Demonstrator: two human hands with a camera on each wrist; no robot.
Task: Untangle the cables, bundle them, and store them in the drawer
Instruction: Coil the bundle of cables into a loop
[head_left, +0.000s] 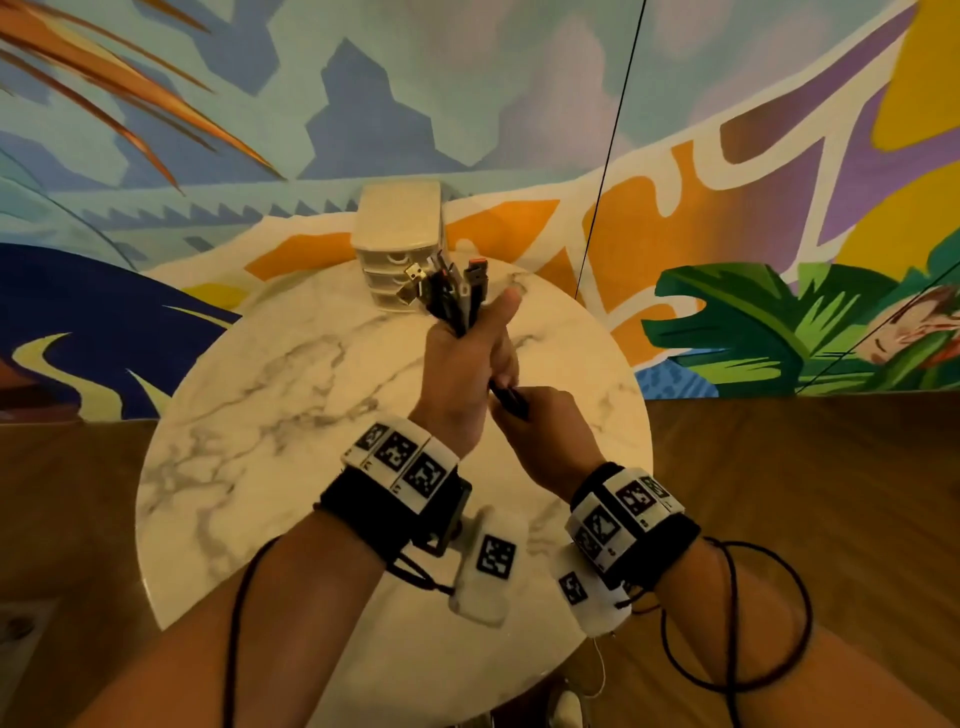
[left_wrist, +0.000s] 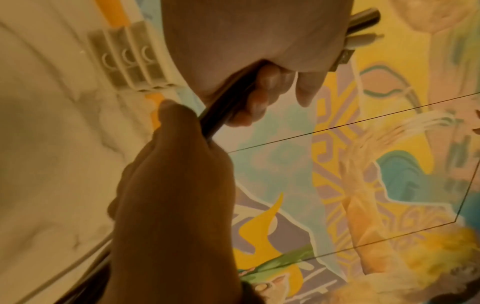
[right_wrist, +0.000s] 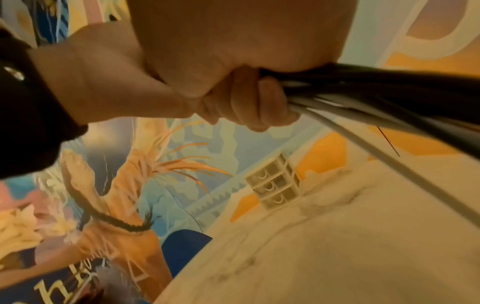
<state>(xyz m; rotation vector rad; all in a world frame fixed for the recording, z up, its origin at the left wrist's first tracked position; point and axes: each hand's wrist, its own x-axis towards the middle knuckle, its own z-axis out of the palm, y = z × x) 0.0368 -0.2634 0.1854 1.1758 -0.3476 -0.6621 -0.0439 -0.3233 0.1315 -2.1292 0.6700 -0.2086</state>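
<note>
A bundle of mostly black cables (head_left: 451, 299) stands upright in my left hand (head_left: 462, 364), with several connector ends fanned out above the fist. Just below, my right hand (head_left: 545, 426) grips the same bundle where it leaves the left fist. In the left wrist view the cables (left_wrist: 221, 109) run from my left hand's curled fingers (left_wrist: 259, 96) down into my right hand (left_wrist: 168, 185). In the right wrist view, fingers (right_wrist: 249, 107) curl round the dark cables (right_wrist: 363, 92), one of them grey. The small white drawer unit (head_left: 397, 228) stands at the table's far edge, behind the hands, with its three drawers closed.
The hands hover over a round marble table (head_left: 285, 415). The drawer unit (left_wrist: 130, 67) (right_wrist: 275, 185) is the only thing standing on it. A painted mural wall rises behind, and wooden floor surrounds the table. Thin black wires hang across the wall at the right.
</note>
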